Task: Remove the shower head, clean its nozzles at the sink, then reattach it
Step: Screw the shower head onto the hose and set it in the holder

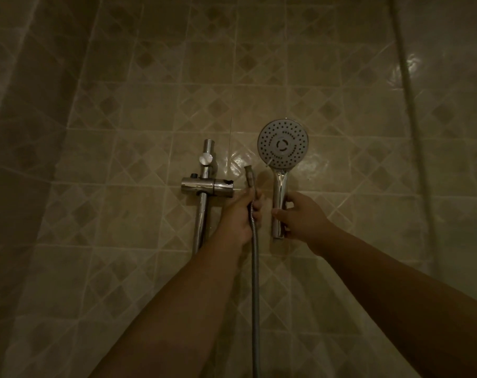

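Note:
A chrome shower head (283, 144) with a round grey nozzle face is held upright in front of the tiled wall; my right hand (300, 216) grips its handle. It is apart from the metal hose (255, 268). My left hand (243, 214) grips the hose just below its end fitting (250, 177), which points up. The hose hangs down between my forearms and leaves the view at the bottom.
A chrome slide rail (204, 203) with an empty holder bracket (206, 186) and a round knob (206, 159) is fixed to the beige tiled wall (150, 105), just left of my left hand. A pale vertical pipe or rail (408, 77) runs down the right side.

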